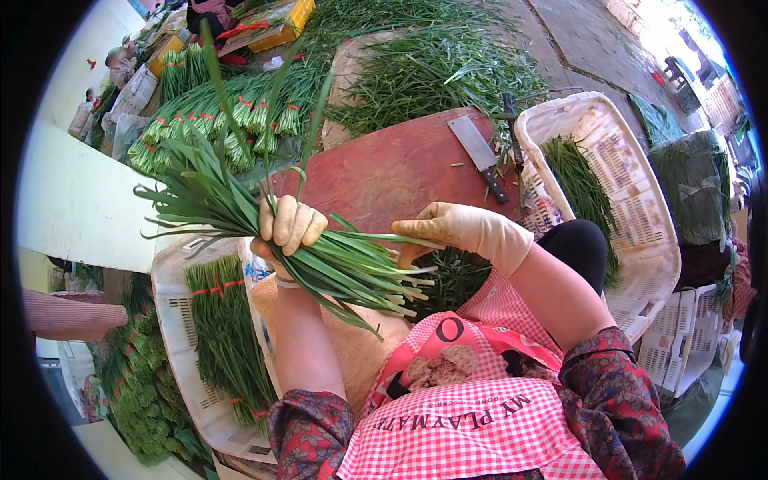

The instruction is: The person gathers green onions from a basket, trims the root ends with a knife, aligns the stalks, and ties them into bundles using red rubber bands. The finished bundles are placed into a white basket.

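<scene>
My gloved left hand [291, 231] is wrapped around a thick bunch of garlic chives [354, 264], holding it above my lap. The green leaves fan out to the upper left, and the pale cut ends point to the lower right. At those ends, my gloved right hand [459, 231] pinches a stalk that sticks out from the bunch's upper side. Some of its fingertips are hidden behind the stalks. Beyond the hands lies a red board [384, 174], with a cleaver [477, 147] resting near its right edge, black handle towards me.
A white plastic crate [642, 222] holding loose chives stands at the right. Another crate [171, 336] at the left contains bunches tied with red bands. More tied bunches [240, 129] lie beyond the board, beside a heap of loose leaves [438, 78]. Another person's sleeve [72, 315] enters at left.
</scene>
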